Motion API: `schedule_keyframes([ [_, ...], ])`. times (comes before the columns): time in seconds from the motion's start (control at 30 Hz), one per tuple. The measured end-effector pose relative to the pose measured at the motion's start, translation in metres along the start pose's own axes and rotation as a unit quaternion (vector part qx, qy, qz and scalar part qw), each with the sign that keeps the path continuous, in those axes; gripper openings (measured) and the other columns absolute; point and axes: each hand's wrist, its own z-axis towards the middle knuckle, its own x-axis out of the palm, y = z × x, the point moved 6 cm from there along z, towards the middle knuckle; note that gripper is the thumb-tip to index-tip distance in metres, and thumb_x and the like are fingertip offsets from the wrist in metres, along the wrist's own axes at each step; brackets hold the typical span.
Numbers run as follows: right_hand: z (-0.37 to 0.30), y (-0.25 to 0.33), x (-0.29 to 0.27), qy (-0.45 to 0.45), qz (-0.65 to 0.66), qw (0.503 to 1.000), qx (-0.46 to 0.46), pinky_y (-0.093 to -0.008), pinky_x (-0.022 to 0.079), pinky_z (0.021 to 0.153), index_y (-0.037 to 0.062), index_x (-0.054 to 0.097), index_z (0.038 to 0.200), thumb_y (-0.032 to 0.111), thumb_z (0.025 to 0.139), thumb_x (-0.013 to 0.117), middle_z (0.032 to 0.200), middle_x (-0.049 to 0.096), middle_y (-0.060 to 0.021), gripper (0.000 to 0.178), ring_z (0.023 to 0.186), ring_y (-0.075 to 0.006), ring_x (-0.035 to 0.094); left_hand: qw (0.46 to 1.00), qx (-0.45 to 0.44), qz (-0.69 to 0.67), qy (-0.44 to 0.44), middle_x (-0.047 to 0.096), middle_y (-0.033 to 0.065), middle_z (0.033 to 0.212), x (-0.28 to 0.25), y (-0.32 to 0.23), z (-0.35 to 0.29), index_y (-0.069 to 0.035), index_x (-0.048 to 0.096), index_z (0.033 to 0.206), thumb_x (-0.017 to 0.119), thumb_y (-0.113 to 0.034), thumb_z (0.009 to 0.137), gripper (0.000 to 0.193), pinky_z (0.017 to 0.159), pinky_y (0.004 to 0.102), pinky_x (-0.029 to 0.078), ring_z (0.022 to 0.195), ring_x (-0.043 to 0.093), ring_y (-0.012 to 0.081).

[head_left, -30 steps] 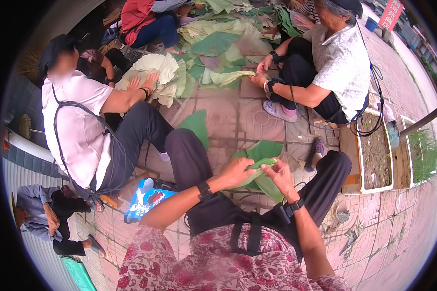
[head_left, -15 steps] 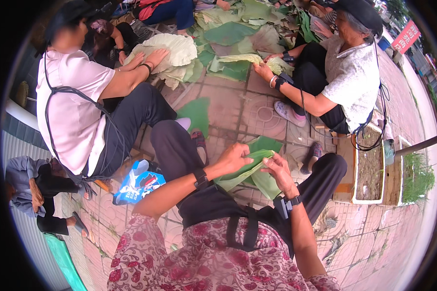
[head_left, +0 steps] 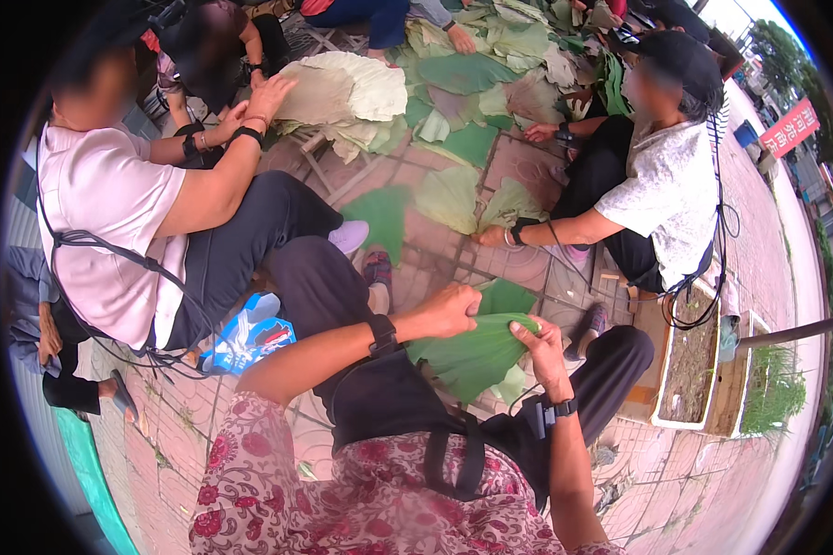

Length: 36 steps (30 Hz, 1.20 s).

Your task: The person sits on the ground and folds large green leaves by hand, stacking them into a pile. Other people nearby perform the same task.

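Over my lap hangs a large green lotus leaf (head_left: 477, 359), its smooth green face showing and its lower part drooping between my knees. My right hand (head_left: 543, 351) grips its right edge, thumb on top and fingers behind. My left hand (head_left: 447, 311) is closed at the leaf's upper left, the fingertips partly hidden. Behind the held leaf, another piece of green leaf (head_left: 507, 298) shows beyond my hands; whether it is part of the same leaf I cannot tell.
Co-workers sit left and right, one touching a pale leaf (head_left: 512, 203) on the paving. Flattened leaves (head_left: 467, 74) cover the ground ahead. A pale leaf stack (head_left: 352, 88) stands ahead left, a blue-and-white bag (head_left: 250, 335) by my left knee, planter boxes (head_left: 690, 361) at right.
The leaf in my hands has gone from folded with its pale underside showing to green face outward. The right co-worker's leaf is now down on the paving; the left co-worker's hands have risen.
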Motion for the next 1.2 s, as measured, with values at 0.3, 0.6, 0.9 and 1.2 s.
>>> schedule_keyframes([
  [0.3, 0.046, 0.006, -0.049, -0.124, 0.046, 0.991, 0.033, -0.0244, 0.049, 0.072, 0.0012, 0.07, 0.107, 0.02, 0.094, 0.068, 0.091, 0.07, -0.0012, 0.023, 0.079, -0.0095, 0.063, 0.989, -0.037, 0.139, 0.019, 0.065, 0.0298, 0.096, -0.031, 0.048, 0.028, 0.005, 0.065, 0.093, 0.063, -0.013, 0.082, 0.021, 0.077, 0.0526, 0.05, 0.094, 0.065, 0.0439],
  [0.6, 0.191, -0.012, -0.006, -0.073, -0.037, 0.995, 0.058, -0.0241, 0.047, 0.067, 0.0012, 0.071, 0.103, 0.016, 0.096, 0.063, 0.088, 0.069, -0.0001, 0.019, 0.075, -0.0065, 0.06, 0.97, 0.126, 0.179, 0.108, 0.067, 0.0209, 0.081, 0.038, 0.051, 0.019, 0.002, 0.068, 0.077, 0.072, -0.01, 0.068, 0.015, 0.069, 0.0468, 0.051, 0.076, 0.068, 0.0342],
  [0.9, 0.313, 0.109, 0.042, -0.169, -0.355, 0.845, -0.363, -0.0371, 0.049, 0.087, 0.0034, 0.065, 0.116, 0.003, 0.09, 0.06, 0.107, 0.066, -0.0156, 0.026, 0.099, -0.034, 0.063, 0.921, 0.09, 0.351, 0.141, 0.066, 0.0134, 0.084, 0.041, 0.039, 0.041, -0.001, 0.069, 0.086, 0.069, -0.016, 0.072, 0.02, 0.083, 0.049, 0.048, 0.086, 0.066, 0.0288],
  [1.2, 0.377, -0.112, 0.063, 0.065, -0.518, 0.827, -0.209, -0.0455, 0.048, 0.094, 0.0095, 0.059, 0.124, 0.007, 0.079, 0.065, 0.125, 0.059, -0.0152, 0.046, 0.113, -0.0386, 0.055, 0.91, 0.09, 0.361, 0.181, 0.067, 0.0125, 0.086, 0.063, 0.044, 0.055, -0.004, 0.074, 0.09, 0.062, -0.013, 0.077, 0.02, 0.086, 0.0537, 0.047, 0.09, 0.066, 0.0292],
])
